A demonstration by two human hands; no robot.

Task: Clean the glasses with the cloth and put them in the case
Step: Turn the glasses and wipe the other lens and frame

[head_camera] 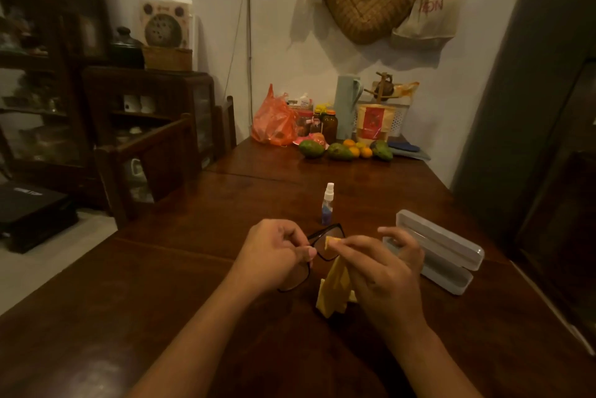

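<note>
Meanwhile the left hand [274, 252] pinches the black-framed glasses [325, 244] above the near table while the right hand [383, 265] pinches a yellow cloth [335, 284] on one lens; pressing hard could twist the thin frame, far from the open clear case [445, 252] at right

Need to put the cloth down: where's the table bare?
Bare wood: left of the left hand to the table edge, and between spray bottle and fruit. Crowded: the far end, and the open case beside the right hand.
</note>
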